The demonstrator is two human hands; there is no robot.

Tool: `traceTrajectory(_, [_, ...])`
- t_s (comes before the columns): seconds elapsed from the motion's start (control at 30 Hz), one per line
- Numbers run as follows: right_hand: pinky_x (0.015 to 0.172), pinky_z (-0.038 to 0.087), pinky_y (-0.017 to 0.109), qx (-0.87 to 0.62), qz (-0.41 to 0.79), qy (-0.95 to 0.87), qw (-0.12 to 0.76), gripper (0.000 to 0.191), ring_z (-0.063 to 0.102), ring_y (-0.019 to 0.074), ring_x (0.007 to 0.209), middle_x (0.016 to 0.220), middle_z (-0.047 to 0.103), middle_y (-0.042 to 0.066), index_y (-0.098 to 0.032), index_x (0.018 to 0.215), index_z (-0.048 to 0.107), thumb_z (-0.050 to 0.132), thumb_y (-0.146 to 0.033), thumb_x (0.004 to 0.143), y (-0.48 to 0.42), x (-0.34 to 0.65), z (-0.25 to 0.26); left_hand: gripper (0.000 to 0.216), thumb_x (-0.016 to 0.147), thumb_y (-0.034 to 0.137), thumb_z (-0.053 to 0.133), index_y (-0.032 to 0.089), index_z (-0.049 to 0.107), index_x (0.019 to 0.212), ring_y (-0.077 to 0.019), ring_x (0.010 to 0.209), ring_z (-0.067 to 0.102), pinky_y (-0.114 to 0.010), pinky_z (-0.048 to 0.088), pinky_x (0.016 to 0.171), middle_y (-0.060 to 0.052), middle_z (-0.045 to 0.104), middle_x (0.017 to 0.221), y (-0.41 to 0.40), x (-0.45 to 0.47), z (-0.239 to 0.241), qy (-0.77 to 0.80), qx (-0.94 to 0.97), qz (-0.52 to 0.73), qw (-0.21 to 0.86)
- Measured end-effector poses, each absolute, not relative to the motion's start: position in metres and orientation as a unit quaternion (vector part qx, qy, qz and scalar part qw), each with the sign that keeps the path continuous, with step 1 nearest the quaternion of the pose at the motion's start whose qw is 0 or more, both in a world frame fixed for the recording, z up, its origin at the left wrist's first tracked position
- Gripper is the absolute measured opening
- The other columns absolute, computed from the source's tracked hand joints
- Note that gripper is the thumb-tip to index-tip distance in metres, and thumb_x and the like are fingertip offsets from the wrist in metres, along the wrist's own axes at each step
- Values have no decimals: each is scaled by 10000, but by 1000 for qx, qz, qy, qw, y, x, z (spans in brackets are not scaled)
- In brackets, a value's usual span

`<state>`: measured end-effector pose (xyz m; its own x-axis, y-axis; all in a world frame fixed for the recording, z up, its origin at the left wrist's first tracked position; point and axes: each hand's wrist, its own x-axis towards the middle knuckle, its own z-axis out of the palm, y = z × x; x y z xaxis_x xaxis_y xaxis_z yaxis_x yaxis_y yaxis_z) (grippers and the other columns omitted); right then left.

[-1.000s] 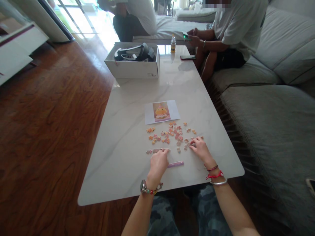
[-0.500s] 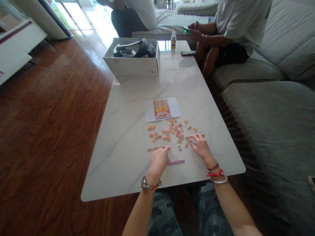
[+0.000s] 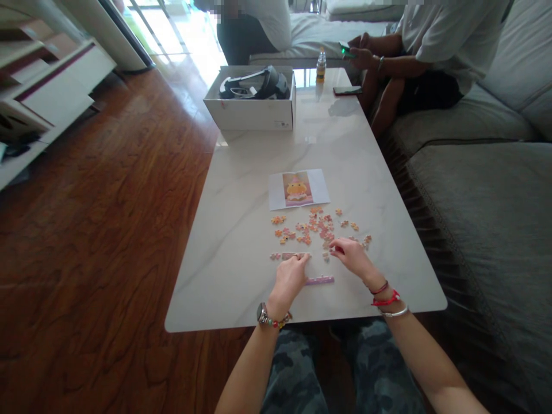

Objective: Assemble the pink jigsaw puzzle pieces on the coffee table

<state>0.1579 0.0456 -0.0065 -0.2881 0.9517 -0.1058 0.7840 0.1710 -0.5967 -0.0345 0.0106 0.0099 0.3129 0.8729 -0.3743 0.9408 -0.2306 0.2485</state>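
Observation:
My left hand rests on the white table with its fingers curled closed on a short joined row of puzzle pieces; the hand hides part of it. Just below, a joined purple strip of puzzle pieces runs partly behind this hand. My right hand is closed in a pinch at the lower right of the loose puzzle pieces. A small piece seems to be between its fingertips, mostly hidden. Beyond the pieces lies a paper sheet with a printed picture of a yellow figure.
A white open box holding a headset stands at the table's far end. A bottle and a dark phone are to its right. Two people sit beyond, one holding a lit phone. A grey sofa flanks the right side.
My right hand has moved left across the loose pieces and its fingers have closed into a pinch. My left hand stays at the joined row. The whole view has shifted slightly.

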Motion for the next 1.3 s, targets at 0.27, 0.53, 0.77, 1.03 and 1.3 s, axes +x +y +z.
traceTrajectory(0.27, [612,432,236,-643,368,-642,198,137,602,137,626,678,662,20,-181,827,630,543,-204,724,29,107,-26,419,802,131,429,264,432,1200,-164,888,578,-252,458,721,-64,581,1040,9,-37,6,574,789,-64,209])
traceTrajectory(0.53, [636,415,238,-657,288,-683,138,128,603,154,684,745,672,53,-179,801,635,523,-183,739,34,99,-28,452,812,106,405,275,409,1232,-147,940,560,-236,442,781,-62,569,1073,9,-36,13,583,779,-78,216])
traceTrajectory(0.77, [627,416,230,-644,321,-679,144,122,607,141,675,738,675,33,-186,796,635,529,-175,736,36,101,-29,424,819,115,384,265,419,1213,-153,897,574,-235,449,737,-61,580,1019,8,-37,15,575,785,-86,213])
traceTrajectory(1.03, [630,411,230,-665,271,-691,82,108,607,152,688,720,672,58,-171,768,642,540,-173,732,42,95,-24,447,818,99,380,255,399,1236,-143,918,564,-237,444,778,-67,571,1039,9,-41,14,563,794,-81,213])
traceTrajectory(1.3, [605,392,222,-636,253,-729,33,124,587,155,685,705,655,62,-174,744,640,530,-121,719,52,90,-16,513,782,42,357,259,392,1245,-157,857,576,-265,467,728,-77,539,1055,6,-47,5,511,833,-72,199])
